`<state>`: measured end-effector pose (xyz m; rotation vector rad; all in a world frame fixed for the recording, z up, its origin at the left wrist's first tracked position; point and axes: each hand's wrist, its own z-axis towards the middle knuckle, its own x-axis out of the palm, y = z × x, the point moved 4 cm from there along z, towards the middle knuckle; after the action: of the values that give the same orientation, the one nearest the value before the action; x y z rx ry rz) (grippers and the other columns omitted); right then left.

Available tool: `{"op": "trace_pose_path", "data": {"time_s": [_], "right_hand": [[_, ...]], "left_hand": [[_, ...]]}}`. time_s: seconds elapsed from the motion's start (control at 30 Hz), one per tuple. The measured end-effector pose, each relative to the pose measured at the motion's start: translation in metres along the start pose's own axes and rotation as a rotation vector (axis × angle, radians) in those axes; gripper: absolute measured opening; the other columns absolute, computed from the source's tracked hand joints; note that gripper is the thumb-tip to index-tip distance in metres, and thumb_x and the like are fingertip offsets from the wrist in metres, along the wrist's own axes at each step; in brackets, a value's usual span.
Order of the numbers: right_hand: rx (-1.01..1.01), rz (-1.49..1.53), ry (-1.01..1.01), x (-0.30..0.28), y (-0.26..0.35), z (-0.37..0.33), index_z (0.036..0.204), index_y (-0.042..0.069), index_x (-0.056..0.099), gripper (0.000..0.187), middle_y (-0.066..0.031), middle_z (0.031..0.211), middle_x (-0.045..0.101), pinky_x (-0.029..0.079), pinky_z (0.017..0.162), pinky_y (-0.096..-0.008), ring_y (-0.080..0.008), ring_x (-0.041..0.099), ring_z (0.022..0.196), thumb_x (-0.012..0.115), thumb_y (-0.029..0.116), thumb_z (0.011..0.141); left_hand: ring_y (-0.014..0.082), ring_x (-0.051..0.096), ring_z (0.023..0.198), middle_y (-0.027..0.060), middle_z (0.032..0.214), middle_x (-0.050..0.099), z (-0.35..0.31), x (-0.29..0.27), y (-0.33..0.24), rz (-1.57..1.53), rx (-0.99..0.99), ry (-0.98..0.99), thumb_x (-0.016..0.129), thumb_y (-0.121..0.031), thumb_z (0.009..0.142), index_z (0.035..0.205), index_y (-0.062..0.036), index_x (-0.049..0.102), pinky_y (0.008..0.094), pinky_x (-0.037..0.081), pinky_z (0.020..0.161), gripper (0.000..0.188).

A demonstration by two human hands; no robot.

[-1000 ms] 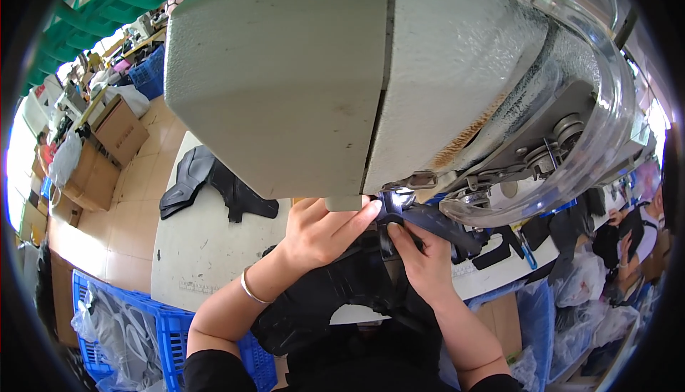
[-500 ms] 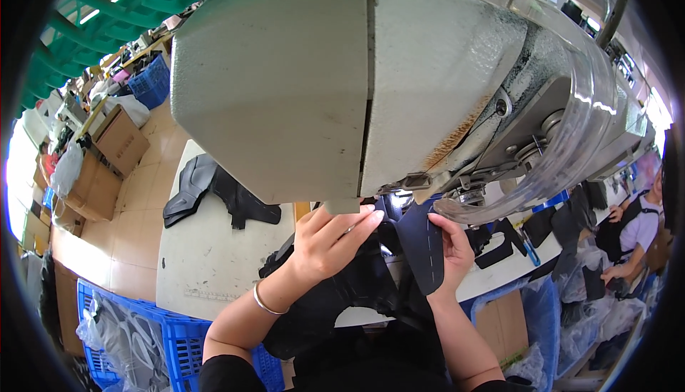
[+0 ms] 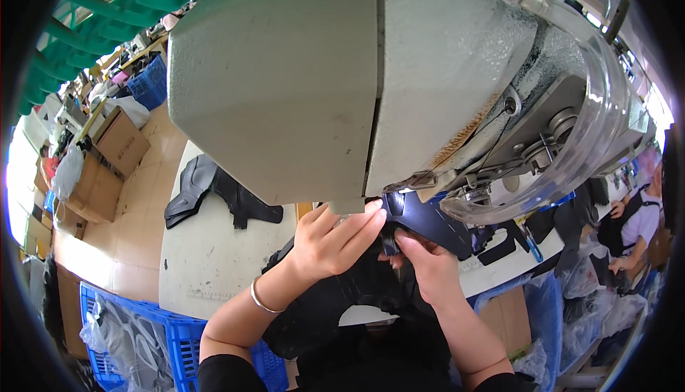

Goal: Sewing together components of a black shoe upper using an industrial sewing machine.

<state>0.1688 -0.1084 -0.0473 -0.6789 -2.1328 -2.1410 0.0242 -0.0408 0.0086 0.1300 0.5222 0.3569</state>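
Observation:
A grey sewing machine (image 3: 285, 92) fills the upper middle, its head close over my hands. Under it lies a dark navy, leather-like piece (image 3: 434, 222) with a smooth surface and curved edges. My left hand (image 3: 332, 240), with a bangle on its wrist, holds the piece's left side, fingers together and tips near the needle area; its thumb is mostly hidden. Just to the right, my right hand (image 3: 428, 263) pinches a folded edge of the same piece between thumb and fingers. The needle point is hidden. More black material (image 3: 321, 310) hangs at the front, over my lap.
Cut black pieces (image 3: 214, 192) lie on the white table (image 3: 193, 267) at left. Blue crates (image 3: 182, 349) stand below, and a lined blue bin (image 3: 539, 320) is at right. A clear curved guard (image 3: 606, 106) borders the machine. A person (image 3: 635, 228) works at far right.
My right hand has moved left and closer to the machine, from the piece's outer edge to its folded near edge. The piece has swung to the right. My left hand stays nearly in place.

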Motion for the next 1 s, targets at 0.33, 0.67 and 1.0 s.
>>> {"op": "trace_pose_path", "data": {"time_s": [0.33, 0.67, 1.0], "right_hand": [[0.02, -0.003, 0.0, 0.0, -0.001, -0.004, 0.103, -0.004, 0.065, 0.016, -0.0043, 0.084, 0.063, 0.056, 0.071, -0.0297, -0.0114, 0.059, 0.068, 0.062, 0.008, 0.094], [-0.024, -0.028, -0.021, 0.004, 0.008, -0.001, 0.102, -0.003, 0.066, 0.016, -0.0041, 0.083, 0.063, 0.055, 0.069, -0.0289, -0.0113, 0.059, 0.068, 0.063, 0.011, 0.094], [-0.023, -0.009, -0.039, 0.002, 0.003, 0.002, 0.104, -0.001, 0.065, 0.017, -0.005, 0.085, 0.063, 0.053, 0.07, -0.0277, -0.0119, 0.061, 0.07, 0.063, 0.012, 0.094]], "left_hand": [[0.0161, 0.066, 0.079, 0.005, 0.088, 0.069, 0.001, 0.002, 0.003, 0.007, 0.039, -0.017, 0.07, -0.004, 0.066, 0.091, -0.0017, 0.069, 0.0263, 0.053, 0.062, 0.025], [0.0164, 0.065, 0.076, 0.0045, 0.082, 0.067, -0.001, 0.008, 0.004, -0.023, -0.056, -0.107, 0.072, 0.001, 0.064, 0.089, -0.0008, 0.069, 0.0269, 0.053, 0.061, 0.026], [0.0169, 0.064, 0.074, 0.0039, 0.079, 0.064, -0.002, 0.01, 0.004, -0.032, -0.089, -0.094, 0.072, 0.001, 0.064, 0.089, -0.0005, 0.07, 0.0273, 0.053, 0.06, 0.026]]}}
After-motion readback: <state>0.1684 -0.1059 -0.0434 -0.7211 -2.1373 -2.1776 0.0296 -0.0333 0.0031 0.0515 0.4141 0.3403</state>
